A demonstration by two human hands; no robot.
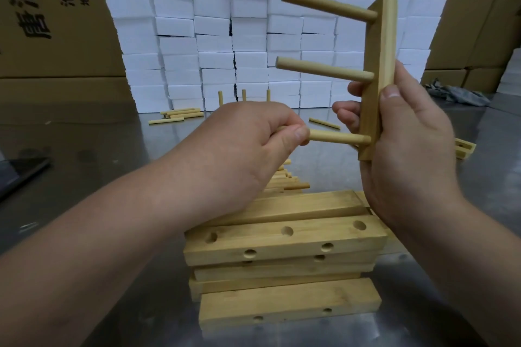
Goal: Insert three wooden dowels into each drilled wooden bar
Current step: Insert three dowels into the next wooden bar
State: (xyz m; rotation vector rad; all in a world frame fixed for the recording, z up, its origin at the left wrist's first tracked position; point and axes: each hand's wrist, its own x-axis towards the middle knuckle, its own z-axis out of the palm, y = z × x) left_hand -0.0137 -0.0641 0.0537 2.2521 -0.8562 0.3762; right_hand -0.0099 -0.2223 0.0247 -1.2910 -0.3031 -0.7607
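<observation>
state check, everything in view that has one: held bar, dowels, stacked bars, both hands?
Held bar: upright, gripped by right hand.
Top dowel: seated.
Middle dowel: seated.
Bottom dowel: tip in its hole, pinched by left hand.
Stacked bars: flat, holes empty.
Loose dowels: lying on table.

You've got a wall of stacked white foam blocks (253,45) across the back of the steel table (84,149). Cardboard boxes (56,22) with printed characters stand behind the foam. A crumpled grey cloth (459,93) lies far right; a dark flat object (22,172) sits at the left edge.
</observation>
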